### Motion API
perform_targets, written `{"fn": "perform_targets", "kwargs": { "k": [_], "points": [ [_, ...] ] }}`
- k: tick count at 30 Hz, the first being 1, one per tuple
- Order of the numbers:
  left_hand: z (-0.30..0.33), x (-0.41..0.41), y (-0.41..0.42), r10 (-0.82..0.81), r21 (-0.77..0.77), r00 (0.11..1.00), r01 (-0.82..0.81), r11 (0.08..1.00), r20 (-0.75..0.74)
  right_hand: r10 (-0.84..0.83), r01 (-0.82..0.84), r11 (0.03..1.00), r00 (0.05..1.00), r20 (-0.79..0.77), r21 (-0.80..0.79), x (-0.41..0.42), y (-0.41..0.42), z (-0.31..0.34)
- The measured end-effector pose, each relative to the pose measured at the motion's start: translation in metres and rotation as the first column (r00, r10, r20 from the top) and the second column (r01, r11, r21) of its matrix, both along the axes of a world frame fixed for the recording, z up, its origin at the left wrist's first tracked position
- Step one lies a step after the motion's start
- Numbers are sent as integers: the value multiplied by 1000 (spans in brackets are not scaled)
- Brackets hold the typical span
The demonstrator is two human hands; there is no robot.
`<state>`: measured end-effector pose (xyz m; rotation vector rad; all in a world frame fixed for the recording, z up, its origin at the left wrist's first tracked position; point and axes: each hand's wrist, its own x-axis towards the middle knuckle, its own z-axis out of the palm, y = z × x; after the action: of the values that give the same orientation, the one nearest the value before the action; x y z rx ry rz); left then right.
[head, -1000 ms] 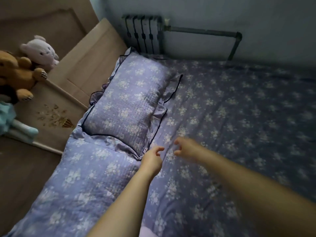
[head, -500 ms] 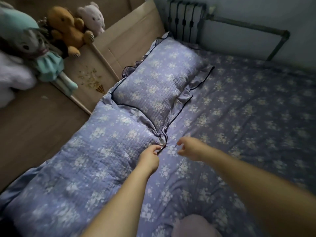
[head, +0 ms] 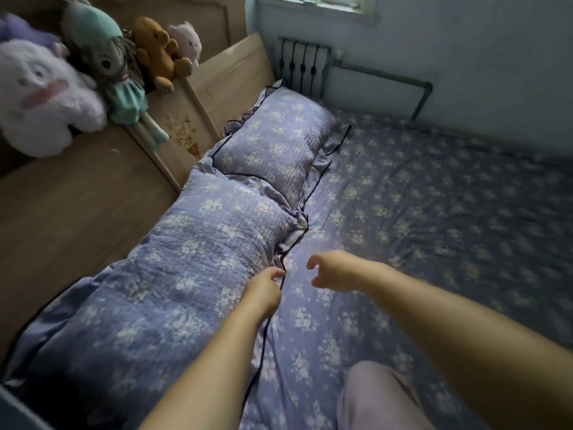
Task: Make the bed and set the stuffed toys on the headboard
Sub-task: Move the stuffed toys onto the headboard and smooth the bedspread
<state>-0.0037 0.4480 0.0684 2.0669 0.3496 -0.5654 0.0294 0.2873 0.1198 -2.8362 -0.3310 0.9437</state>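
Bedsheet [head: 418, 212] floral, seemingly smooth; radiator [head: 302, 71] behind.

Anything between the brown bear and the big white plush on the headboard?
Yes, in the head view: a doll in a teal dress leans between the brown bear and the white plush on the headboard.
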Motion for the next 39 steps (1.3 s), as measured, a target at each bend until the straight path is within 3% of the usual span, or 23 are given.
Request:
{"fn": "perform_targets", "kwargs": {
  "k": [13, 21, 27, 35, 39],
  "points": [
    [-79, -95, -7, -192, -37, 958, 189, 981, -212, -219, 198, 972, 956, -193, -126, -113, -31, -55],
    [-121, -135, -30, -230, -4, 920, 242, 970, -317, -276, 265, 961, 926, -257, -79, -175, -45, -108],
    [-140, -185, -45, -219, 57, 931, 246, 968, -292, -249, 240, 968, 923, -295, -68, -238, -69, -145],
    [-172, -311, -86, -165, 183, 963, 205, 961, -216, -186, 196, 981, 930, -317, 0, -367, -127, -189],
    [-187, -384, -126, -215, 139, 950, 250, 958, -228, -175, 186, 982, 918, -356, -4, -442, -164, -201]
  ]
}}
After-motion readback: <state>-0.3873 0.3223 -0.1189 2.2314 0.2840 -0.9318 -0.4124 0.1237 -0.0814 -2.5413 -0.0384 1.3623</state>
